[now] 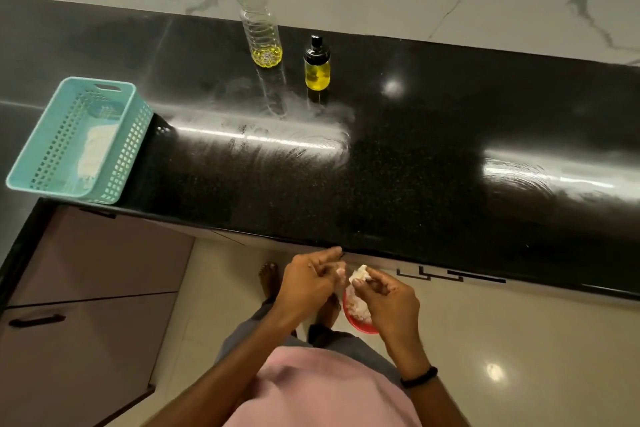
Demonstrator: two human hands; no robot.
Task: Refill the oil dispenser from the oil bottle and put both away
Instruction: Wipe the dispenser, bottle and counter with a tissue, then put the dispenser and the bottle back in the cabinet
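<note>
A tall clear oil bottle (258,15) with a yellow cap stands at the back of the black counter (415,149), with only a little yellow oil at its bottom. Right of it stands the small oil dispenser (317,66), black-topped and filled with yellow oil. Both my hands are below the counter's front edge, far from the bottles. My right hand (384,295) pinches a crumpled white tissue (358,274). My left hand (311,282) is next to it, fingers curled and touching the tissue's edge.
A teal plastic basket (114,94) with white cloth or paper inside sits at the counter's left end. A red bin (360,324) holding crumpled tissue stands on the floor under my hands. Brown cabinet doors (93,270) are at the lower left. Smeared streaks mark the counter's middle.
</note>
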